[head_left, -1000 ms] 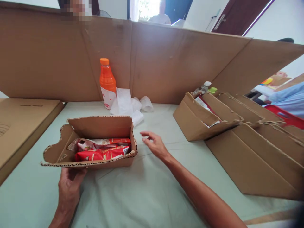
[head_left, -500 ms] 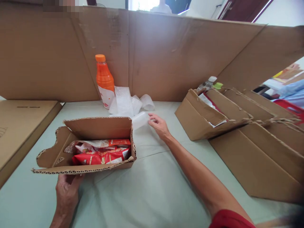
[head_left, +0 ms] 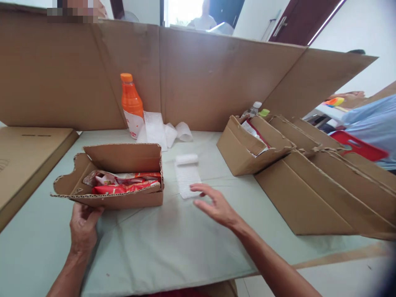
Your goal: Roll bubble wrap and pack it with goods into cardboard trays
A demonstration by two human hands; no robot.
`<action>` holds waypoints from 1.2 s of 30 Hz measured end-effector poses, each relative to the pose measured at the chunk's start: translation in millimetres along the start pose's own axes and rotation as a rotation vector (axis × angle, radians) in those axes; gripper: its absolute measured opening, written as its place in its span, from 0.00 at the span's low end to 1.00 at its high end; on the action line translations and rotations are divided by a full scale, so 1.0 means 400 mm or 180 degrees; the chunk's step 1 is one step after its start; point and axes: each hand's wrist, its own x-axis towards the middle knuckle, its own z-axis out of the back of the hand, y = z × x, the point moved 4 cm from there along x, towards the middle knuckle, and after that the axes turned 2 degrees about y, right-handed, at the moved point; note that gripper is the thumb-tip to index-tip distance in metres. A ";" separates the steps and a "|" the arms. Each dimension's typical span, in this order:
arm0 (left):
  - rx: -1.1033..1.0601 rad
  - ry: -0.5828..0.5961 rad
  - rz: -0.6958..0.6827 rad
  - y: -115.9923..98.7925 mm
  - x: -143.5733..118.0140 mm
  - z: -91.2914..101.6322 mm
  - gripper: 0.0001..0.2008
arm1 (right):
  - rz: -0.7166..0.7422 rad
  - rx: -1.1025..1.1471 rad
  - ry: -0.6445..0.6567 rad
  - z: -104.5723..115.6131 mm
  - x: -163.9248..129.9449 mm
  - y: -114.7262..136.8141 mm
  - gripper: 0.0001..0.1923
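An open cardboard box (head_left: 130, 201) with red snack packets (head_left: 123, 187) inside is on the left part of the table. My left hand (head_left: 83, 225) grips its near lower edge, with the fingertips hidden by the box. A strip of bubble wrap (head_left: 187, 177) lies on the cloth right of the box, its far end curled into a roll. My right hand (head_left: 213, 204) hovers by the strip's near end, thumb and fingers apart and holding nothing.
An orange bottle (head_left: 132, 101) stands at the back beside more bubble wrap pieces (head_left: 154, 128). Divided cardboard boxes (head_left: 297, 194) hold items at the right. A flat carton (head_left: 31, 161) lies left. A cardboard wall (head_left: 201, 78) closes off the back. A person in blue (head_left: 375, 123) is at the far right.
The bubble wrap strip has come from behind the box's right corner to the cloth beside it. My right hand has drawn back toward me and off it. My left hand still grips the box.
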 end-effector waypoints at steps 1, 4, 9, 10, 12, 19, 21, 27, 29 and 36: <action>-0.0041 0.0005 -0.0017 0.000 0.000 0.000 0.25 | 0.0120 0.0079 0.0218 -0.052 0.020 0.026 0.20; -0.0084 -0.0018 -0.0076 0.007 0.004 0.008 0.26 | 0.0250 0.0264 0.0525 -0.187 0.069 0.087 0.29; 0.0060 -0.0460 -0.0091 0.026 0.019 0.041 0.21 | 0.0396 0.0276 0.0706 -0.265 0.127 0.097 0.32; 0.0034 -0.0507 -0.0064 0.029 0.020 0.043 0.21 | 0.0514 0.0158 0.0693 -0.253 0.138 0.086 0.30; -0.0065 -0.0501 -0.0010 0.030 0.022 0.043 0.21 | 0.0749 -0.0316 0.0408 -0.201 0.167 0.052 0.25; -0.0044 -0.0496 0.0001 0.027 0.016 0.040 0.21 | -0.0021 -0.2193 -0.0613 0.032 0.338 -0.084 0.31; -0.0046 -0.0458 0.0045 0.033 0.017 0.041 0.23 | -0.0135 -0.2179 -0.0764 0.071 0.403 -0.087 0.26; 0.0128 -0.0471 0.0097 0.040 0.024 0.046 0.22 | -0.0117 -0.1940 -0.1415 0.160 0.487 -0.034 0.24; 0.0086 -0.0460 0.0101 0.041 0.024 0.045 0.23 | -0.0007 -0.1852 -0.1102 0.158 0.424 -0.030 0.22; 0.0029 -0.0378 0.0041 0.026 0.016 0.040 0.23 | 0.0386 -0.1970 0.0463 0.043 0.078 -0.100 0.36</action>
